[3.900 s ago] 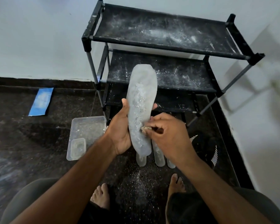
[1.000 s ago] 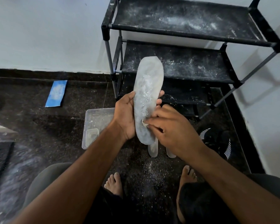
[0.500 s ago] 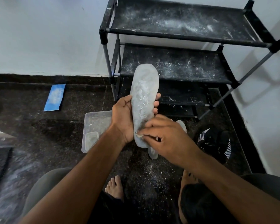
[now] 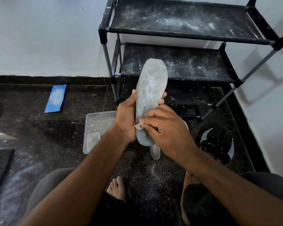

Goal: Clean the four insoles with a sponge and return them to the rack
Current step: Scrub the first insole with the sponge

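A grey insole [image 4: 151,88], dusted with white powder, stands upright in front of the rack. My left hand [image 4: 127,119] grips its lower half from the left side, with fingertips wrapping round its right edge. My right hand [image 4: 166,133] pinches a small pale sponge [image 4: 138,126] and presses it against the insole's lower part. Another insole [image 4: 155,152] lies on the floor below my hands, mostly hidden by them. The black shoe rack [image 4: 191,35] has three powder-speckled shelves.
A clear plastic tub [image 4: 98,121] with a smaller container inside sits on the dark floor left of my hands. A blue sheet [image 4: 55,98] lies by the wall. Black striped shoes [image 4: 217,142] sit at right. My bare feet and powder are on the floor below.
My right hand has slid the sponge leftward across the lower part of the insole. The left hand keeps the same hold; the view has shifted slightly.
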